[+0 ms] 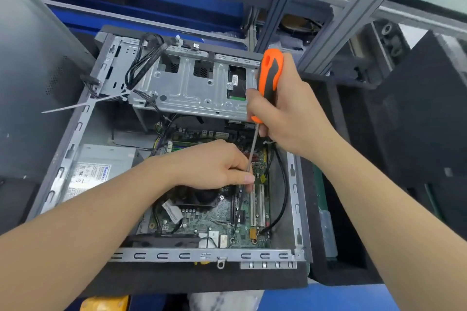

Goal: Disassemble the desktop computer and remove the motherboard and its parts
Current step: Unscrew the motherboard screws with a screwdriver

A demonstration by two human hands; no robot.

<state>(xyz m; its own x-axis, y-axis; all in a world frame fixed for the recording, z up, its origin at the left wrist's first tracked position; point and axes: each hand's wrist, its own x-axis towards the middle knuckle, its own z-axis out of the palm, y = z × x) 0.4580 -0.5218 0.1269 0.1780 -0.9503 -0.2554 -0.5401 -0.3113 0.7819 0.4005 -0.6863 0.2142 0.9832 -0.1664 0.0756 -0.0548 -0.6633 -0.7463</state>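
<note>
Currently the desktop case lies open on its side, with the motherboard still mounted on the case floor, below the drive cage. The right hand wraps round the orange handle of the screwdriver. The left hand pinches the shaft low down, and its fingers hide the tip. Recommended practice: hold the shaft square to the screw, press down firmly before turning, and guard against the tip slipping onto the board.
</note>
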